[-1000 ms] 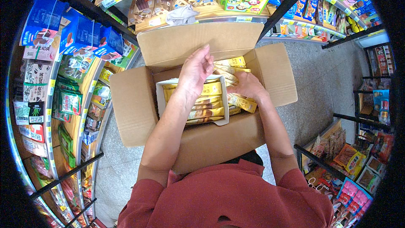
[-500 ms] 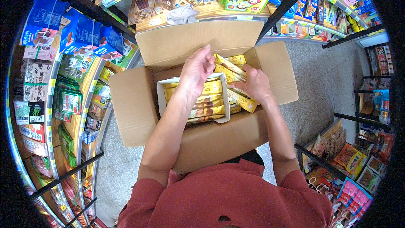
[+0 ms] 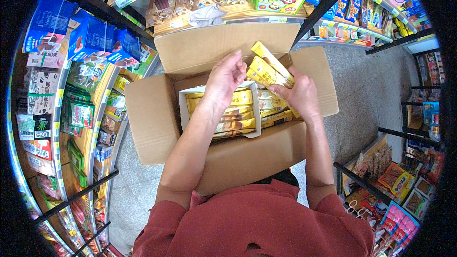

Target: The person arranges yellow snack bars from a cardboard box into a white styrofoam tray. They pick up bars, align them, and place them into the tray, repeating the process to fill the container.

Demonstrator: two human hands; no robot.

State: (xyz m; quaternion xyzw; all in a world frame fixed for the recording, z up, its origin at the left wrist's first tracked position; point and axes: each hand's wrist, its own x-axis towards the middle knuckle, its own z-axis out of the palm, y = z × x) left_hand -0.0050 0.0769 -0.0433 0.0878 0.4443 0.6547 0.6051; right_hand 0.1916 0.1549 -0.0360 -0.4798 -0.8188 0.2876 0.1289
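R hand (image 3: 301,94) clamped on a few yellow pkts (image 3: 269,69) nr far R corner of brown carton (image 3: 252,162); L hand (image 3: 226,78) apart from it, loosely curled over carton's far edge, just beside pkts. White box (image 3: 257,114) w/ similar pkts (image 3: 242,97) sits twd carton's L edge; loose pkts (image 3: 276,118) btwn box & R edge.

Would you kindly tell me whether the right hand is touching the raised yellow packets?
Touching: the head view shows the right hand clasping the raised yellow packets, which stick out from its grip toward the upper left.
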